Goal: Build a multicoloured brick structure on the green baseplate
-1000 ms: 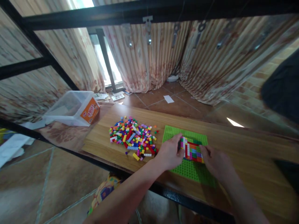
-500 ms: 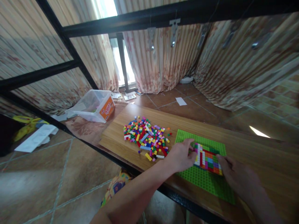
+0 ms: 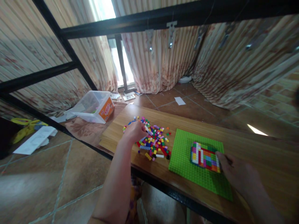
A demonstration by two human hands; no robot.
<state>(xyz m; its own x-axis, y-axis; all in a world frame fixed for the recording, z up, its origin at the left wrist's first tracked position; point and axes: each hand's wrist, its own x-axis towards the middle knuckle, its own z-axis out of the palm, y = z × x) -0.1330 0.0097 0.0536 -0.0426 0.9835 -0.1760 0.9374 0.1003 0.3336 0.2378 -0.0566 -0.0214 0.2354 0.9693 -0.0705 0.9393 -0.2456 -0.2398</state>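
Observation:
My left hand (image 3: 135, 131) is over the heap of small coloured building bricks (image 3: 155, 140), its fingers curled down and drawn close together. What lies between its fingertips, if anything, I cannot make out; a white brick shows beside them. At the right, my right hand (image 3: 235, 169) grips the right edge of a multicoloured brick panel (image 3: 206, 157), thumb on top and the other fingers mostly hidden. The panel has white and red strips at its left and a patchwork of colours at its right. It is over the green studded baseplate (image 3: 179, 155); whether it is attached I cannot tell.
A clear plastic box (image 3: 93, 107) with an orange label stands beyond the table's (image 3: 116, 137) left end. A black metal frame bar (image 3: 140, 25) with hanging clips crosses above. White paper (image 3: 179, 100) lies on the tiled floor behind the table.
My left hand has moved left from the brick panel to the loose bricks. My right hand stays at the panel's right edge. The panel's left side is now uncovered.

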